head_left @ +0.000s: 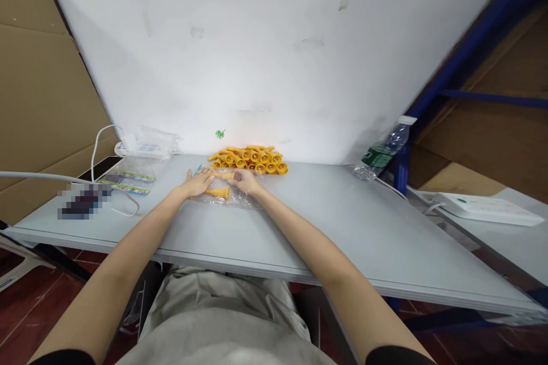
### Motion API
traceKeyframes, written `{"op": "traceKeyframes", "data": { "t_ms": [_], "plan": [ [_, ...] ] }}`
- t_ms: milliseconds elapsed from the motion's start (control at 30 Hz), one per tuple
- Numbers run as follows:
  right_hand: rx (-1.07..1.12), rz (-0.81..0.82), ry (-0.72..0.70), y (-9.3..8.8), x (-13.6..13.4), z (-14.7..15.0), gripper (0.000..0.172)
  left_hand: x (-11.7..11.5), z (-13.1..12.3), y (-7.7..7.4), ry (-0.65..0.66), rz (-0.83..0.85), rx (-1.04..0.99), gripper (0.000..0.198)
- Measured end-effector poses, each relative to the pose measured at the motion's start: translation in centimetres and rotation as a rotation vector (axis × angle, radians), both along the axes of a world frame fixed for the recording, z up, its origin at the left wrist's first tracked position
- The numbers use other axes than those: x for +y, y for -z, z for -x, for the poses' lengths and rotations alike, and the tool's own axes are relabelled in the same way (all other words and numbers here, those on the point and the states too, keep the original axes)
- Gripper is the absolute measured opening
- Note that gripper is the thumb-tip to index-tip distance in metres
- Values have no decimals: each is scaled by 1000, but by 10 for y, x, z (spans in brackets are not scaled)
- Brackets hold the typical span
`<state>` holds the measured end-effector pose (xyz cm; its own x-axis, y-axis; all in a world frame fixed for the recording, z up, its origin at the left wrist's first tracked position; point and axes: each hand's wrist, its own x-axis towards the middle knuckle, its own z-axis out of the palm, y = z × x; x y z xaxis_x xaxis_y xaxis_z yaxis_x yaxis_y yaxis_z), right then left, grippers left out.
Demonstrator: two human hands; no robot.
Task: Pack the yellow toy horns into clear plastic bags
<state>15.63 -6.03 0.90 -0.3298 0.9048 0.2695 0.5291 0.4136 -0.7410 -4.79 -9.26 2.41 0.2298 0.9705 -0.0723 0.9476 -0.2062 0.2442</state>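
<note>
A heap of several small orange trumpet-shaped plastic pieces [250,159] lies at the back of the grey table [342,222], against the white wall. My left hand [197,181] rests flat on the table, fingers spread, at the left end of a clear plastic bag [233,198]. My right hand [245,180] is closed in a pinch on one orange piece [225,175] over that bag. Another orange piece [219,192] lies on the bag between my hands.
Clear packets with coloured strips [128,178] and a white cable [100,142] lie at the table's left. A plastic water bottle [383,149] lies at the right rear. A white power strip [488,208] sits on the adjoining surface. Cardboard stands at far left.
</note>
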Motion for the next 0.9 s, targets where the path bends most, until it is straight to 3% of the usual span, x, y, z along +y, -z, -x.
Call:
{"op": "traceKeyframes", "data": {
  "t_ms": [100, 267, 400, 567, 633, 767, 900],
  "plan": [
    [-5, 23, -5, 0, 2, 4, 22, 3, -7, -1, -19, 1, 0, 64],
    [121, 81, 11, 3, 2, 6, 35, 4, -15, 0, -34, -49, 37, 66],
    [232, 151, -53, 6, 1, 2, 38, 4, -17, 1, -37, -57, 23, 63],
    [230, 64, -17, 8, -3, -8, 34, 5, -15, 2, -46, -22, 9, 63],
    [189, 48, -102, 5, -7, -13, 30, 6, -14, 2, -53, -14, 7, 63],
    [159, 168, -378, -3, -18, -17, 35, 7, -14, 3, -60, 0, 8, 64],
    [170, 198, -464, -11, -24, -15, 40, 7, -14, 1, -57, 12, 8, 63]
  ]
}}
